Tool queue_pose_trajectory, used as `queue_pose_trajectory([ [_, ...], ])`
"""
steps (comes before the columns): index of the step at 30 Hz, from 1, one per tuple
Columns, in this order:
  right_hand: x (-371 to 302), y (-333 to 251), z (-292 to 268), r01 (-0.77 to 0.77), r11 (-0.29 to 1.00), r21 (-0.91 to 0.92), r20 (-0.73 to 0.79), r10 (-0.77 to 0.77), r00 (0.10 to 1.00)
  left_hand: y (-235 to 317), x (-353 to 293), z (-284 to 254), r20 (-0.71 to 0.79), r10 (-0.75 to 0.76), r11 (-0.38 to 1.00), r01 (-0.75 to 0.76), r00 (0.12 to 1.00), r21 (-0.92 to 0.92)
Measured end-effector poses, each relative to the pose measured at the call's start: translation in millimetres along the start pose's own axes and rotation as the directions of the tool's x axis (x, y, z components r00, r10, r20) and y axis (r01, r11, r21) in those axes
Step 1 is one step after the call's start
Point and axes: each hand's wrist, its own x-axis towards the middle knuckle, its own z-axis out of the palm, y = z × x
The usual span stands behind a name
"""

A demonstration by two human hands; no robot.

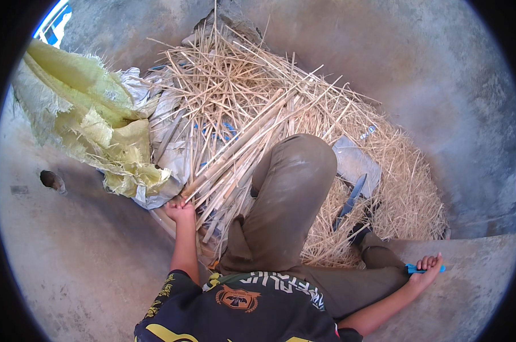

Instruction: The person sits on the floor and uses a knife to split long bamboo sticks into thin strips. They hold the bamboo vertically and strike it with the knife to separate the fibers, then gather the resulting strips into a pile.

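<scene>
My left hand [180, 210] is closed at the near end of a long pale bamboo strip [235, 149], which slants away over a heap of similar split strips and shavings [223, 85]. Out to the right, my right hand [429, 267] has its fingers curled round a small blue object [412, 268]. Only its two ends stick out of the fist, so its kind is hidden. Beyond my folded leg [292, 194] lies a dark-bladed knife [352, 199] on the shavings, apart from both hands.
A torn yellow woven sack [98, 119] drapes at the left, beside the strips. Shavings [406, 188] pile against the curved concrete wall [440, 102] on the right. A grey flat sheet [357, 162] lies under the knife. The wall at left has a round hole [52, 180].
</scene>
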Motion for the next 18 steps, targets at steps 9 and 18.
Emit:
queue_pose_trajectory([
  [9, -1, -4, 3, -0.022, 1.000, 0.014, 0.027, 0.021, 0.999, 29, -52, 42, 0.516, 0.013, 0.992, 0.053, 0.856, -0.112],
  [18, -1, 3, 6, -0.050, 0.997, -0.052, 0.053, 0.053, 0.997, 16, -121, 81, 0.728, -0.042, 0.989, 0.133, 0.684, -0.068],
])
